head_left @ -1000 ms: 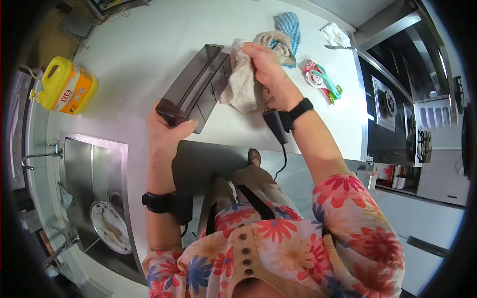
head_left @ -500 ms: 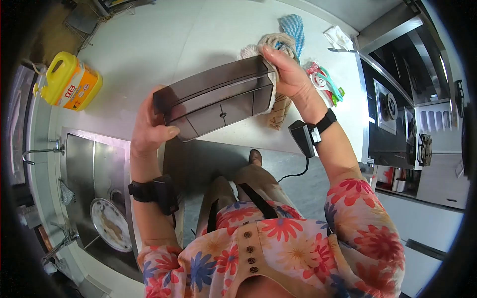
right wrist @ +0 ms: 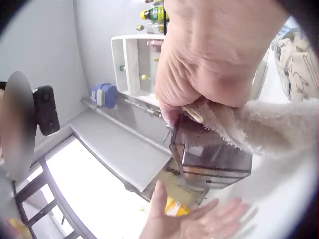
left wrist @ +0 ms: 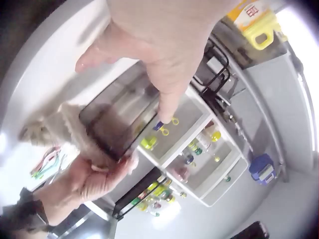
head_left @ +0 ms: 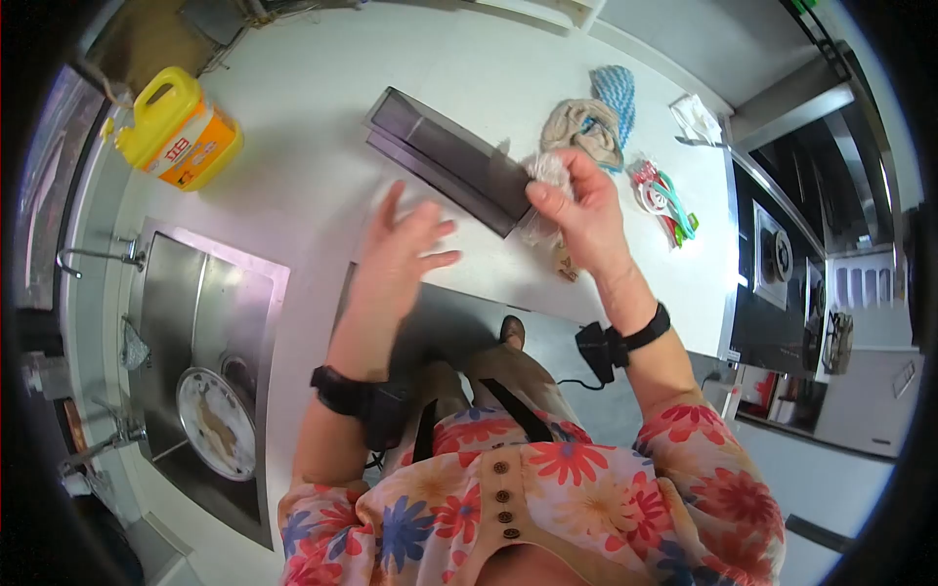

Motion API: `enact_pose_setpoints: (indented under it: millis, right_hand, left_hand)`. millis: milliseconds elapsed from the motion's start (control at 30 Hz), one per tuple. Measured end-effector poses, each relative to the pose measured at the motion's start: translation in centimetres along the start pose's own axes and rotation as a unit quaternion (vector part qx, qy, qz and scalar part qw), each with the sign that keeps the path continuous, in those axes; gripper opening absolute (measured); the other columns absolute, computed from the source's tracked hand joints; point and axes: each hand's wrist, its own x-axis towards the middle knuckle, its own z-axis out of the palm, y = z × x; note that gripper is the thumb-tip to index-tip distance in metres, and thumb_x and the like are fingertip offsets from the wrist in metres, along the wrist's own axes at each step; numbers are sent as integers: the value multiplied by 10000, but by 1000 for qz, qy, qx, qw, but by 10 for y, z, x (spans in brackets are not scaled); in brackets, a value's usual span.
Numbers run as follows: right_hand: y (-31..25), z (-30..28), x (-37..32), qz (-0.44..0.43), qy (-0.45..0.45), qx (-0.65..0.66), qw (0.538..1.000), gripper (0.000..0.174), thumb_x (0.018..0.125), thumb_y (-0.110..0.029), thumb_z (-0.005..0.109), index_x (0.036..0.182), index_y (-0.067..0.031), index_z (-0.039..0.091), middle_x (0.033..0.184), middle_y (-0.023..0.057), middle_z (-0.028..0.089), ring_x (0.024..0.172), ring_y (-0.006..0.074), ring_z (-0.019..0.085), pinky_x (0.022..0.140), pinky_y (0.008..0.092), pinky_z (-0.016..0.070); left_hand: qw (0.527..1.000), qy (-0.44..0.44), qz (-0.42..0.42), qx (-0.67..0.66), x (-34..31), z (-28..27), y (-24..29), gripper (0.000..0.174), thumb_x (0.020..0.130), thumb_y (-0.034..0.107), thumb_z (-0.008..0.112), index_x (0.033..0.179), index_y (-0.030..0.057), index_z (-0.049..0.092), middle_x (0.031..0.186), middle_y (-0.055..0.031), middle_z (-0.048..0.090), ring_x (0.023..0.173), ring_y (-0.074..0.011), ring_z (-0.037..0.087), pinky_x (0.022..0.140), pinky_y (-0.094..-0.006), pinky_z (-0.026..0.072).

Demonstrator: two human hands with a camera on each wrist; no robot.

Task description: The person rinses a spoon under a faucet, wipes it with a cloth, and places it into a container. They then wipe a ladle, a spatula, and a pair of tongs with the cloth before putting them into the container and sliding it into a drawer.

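A dark translucent box is held up at its right end by my right hand, which pinches it through a whitish fluffy cloth. In the right wrist view the cloth hangs beside the box, under my right hand. My left hand is off the box, just below its left part, fingers spread and holding nothing. The left wrist view has the box beyond my left hand, with my right hand at its far end.
A yellow jug stands on the counter at left, above a sink with a round plate. Behind my right hand lie a beige cloth, a blue one and small coloured items. A stove is at right.
My left hand has let go of the box and opened. The box has turned, its left end now farther from the body, while my right hand keeps hold through the cloth.
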Motion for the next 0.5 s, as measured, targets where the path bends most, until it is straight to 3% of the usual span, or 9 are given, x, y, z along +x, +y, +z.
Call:
enact_pose_setpoints:
  millis: [33, 100, 167, 200, 300, 500]
  right_hand:
    - [2, 9, -5, -31, 12, -59, 998, 222, 784, -111, 698, 948, -44, 564, 839, -32, 578, 783, 47, 507, 714, 191, 419]
    - [6, 20, -13, -41, -7, -59, 997, 225, 786, -88, 695, 950, -34, 551, 846, -32, 566, 780, 44, 494, 713, 184, 411]
    - [13, 26, -18, -32, -39, -14, 999, 236, 788, -65, 690, 966, -34, 539, 865, -33, 556, 777, 47, 495, 718, 191, 417]
    - [12, 28, -21, -27, -59, -5, 998, 235, 796, -51, 679, 976, -41, 528, 878, -32, 546, 772, 39, 489, 697, 192, 424]
    - [12, 32, -27, 21, -68, 22, 997, 225, 803, -50, 673, 977, -51, 530, 858, -34, 553, 760, 32, 497, 667, 186, 430]
    - [16, 29, -30, 52, -60, 80, 994, 228, 799, -44, 676, 980, -58, 537, 822, -40, 567, 738, 36, 525, 654, 183, 440]
  left_hand:
    - [1000, -21, 5, 2, -4, 15, 3, 601, 852, 219, 596, 1338, 64, 278, 1148, -128, 522, 979, -269, 576, 757, -431, 517]
    - [999, -38, 17, -2, -3, 29, 5, 586, 842, 188, 608, 1326, 68, 300, 1140, -115, 523, 966, -247, 578, 756, -410, 517]
    - [994, -64, 83, -2, 3, 32, 3, 793, 729, 112, 733, 1351, 63, 245, 1097, -78, 519, 1026, -183, 533, 783, -357, 498]
    - [993, -57, 106, -1, 5, 33, 1, 765, 705, 43, 733, 1324, 76, 285, 1118, -63, 510, 1031, -164, 525, 833, -317, 467]
    - [985, -63, 159, 18, 6, 33, 4, 817, 702, 44, 729, 1368, 70, 256, 1138, -65, 498, 1015, -154, 524, 859, -295, 449]
    - [982, -59, 174, 48, 10, 22, -4, 986, 677, 76, 752, 1439, 82, 128, 1177, -83, 473, 1009, -172, 518, 858, -313, 447]
